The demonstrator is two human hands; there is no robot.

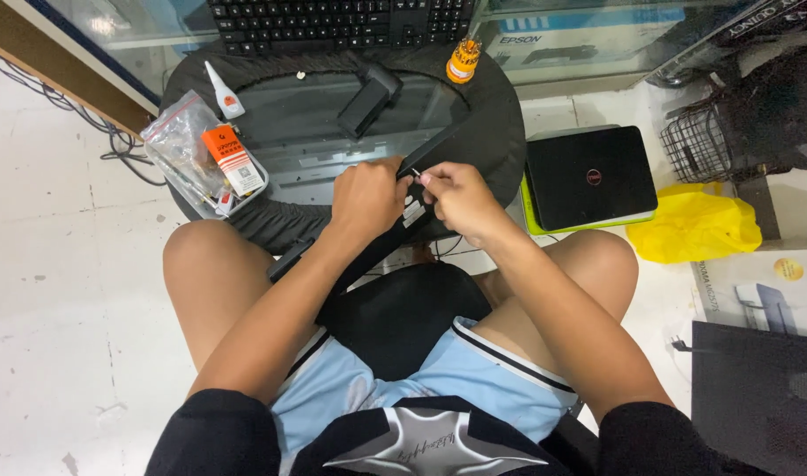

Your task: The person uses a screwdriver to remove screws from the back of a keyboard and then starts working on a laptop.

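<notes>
Gripping black bar (381,236), left hand (365,197), right hand (457,196) pinching

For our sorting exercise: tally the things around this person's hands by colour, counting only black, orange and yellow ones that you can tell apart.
Black: 3, the keyboard, the closed laptop, the long strip in both hands
Orange: 2, the small round container, the card in the tray
Yellow: 1, the plastic bag
Total: 6
</notes>
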